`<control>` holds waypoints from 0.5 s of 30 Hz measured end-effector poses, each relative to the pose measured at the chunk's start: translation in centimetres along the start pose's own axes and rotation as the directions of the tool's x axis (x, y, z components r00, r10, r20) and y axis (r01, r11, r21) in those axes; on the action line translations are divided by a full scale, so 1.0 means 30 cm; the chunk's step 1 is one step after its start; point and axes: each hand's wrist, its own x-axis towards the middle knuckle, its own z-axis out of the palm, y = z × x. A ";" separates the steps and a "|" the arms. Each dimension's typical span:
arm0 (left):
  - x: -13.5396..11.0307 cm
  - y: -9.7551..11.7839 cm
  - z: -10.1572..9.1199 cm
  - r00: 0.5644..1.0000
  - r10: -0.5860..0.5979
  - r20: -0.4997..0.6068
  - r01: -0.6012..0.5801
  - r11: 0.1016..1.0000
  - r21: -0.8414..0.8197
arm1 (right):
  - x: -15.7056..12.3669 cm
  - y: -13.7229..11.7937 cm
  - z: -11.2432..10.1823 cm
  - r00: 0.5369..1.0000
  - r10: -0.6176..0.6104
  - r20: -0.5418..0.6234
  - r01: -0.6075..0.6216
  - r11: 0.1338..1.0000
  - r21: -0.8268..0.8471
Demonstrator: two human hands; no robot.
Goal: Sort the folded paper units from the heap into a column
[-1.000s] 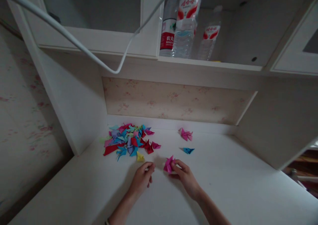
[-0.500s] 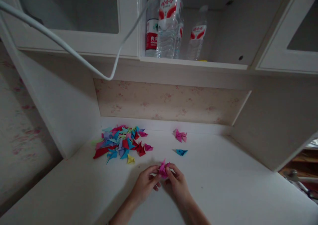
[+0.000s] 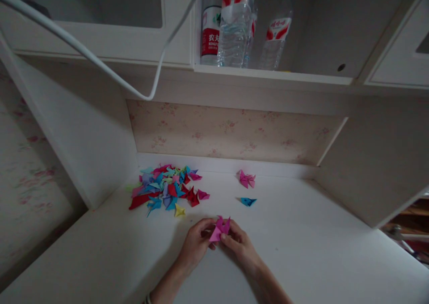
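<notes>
A magenta origami crane point(image 3: 220, 228) is held up between my two hands, just above the white desktop. My right hand point(image 3: 240, 243) pinches its lower right part, with the thumb in front. On the other side, my left hand point(image 3: 197, 245) is closed at the crane's left edge, its fingers partly hidden behind the paper. Beyond my left hand lies a yellow folded-paper piece point(image 3: 179, 210), at the front of a colourful pile of folded paper cranes point(image 3: 167, 187). Farther off to the right are a blue paper piece point(image 3: 248, 201) and a pink paper crane point(image 3: 247, 179).
A white desk point(image 3: 301, 250) runs back to a low ledge under floral wallpaper. Overhead, a cabinet shelf point(image 3: 275, 74) holds several plastic bottles point(image 3: 234, 35). A white cable or rod point(image 3: 100, 67) crosses the upper left. Side panels stand left and right.
The magenta crane has turned and now shows a wider, flatter face with its points spread. My right thumb has moved lower on it. The view has tilted down slightly.
</notes>
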 end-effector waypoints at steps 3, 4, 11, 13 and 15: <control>-0.002 0.002 -0.002 1.000 -0.003 -0.002 0.003 1.000 0.001 | -0.002 -0.002 0.000 0.997 0.036 0.061 -0.036 0.999 -0.006; -0.002 -0.001 -0.003 1.000 0.001 0.003 -0.001 1.000 0.004 | -0.003 -0.002 0.001 0.996 0.048 0.069 -0.048 0.999 -0.003; 0.004 -0.030 -0.015 1.000 0.019 0.021 -0.019 0.999 0.037 | 0.000 0.016 0.001 0.997 0.059 0.054 -0.059 0.998 0.006; 0.005 -0.031 -0.016 0.999 0.021 0.026 -0.023 0.999 0.042 | 0.003 0.020 -0.002 0.996 0.061 0.067 -0.062 0.998 0.005; 0.006 -0.030 -0.014 0.999 0.026 0.030 -0.027 0.999 0.043 | 0.006 0.022 -0.003 0.995 0.063 0.081 -0.064 0.998 0.010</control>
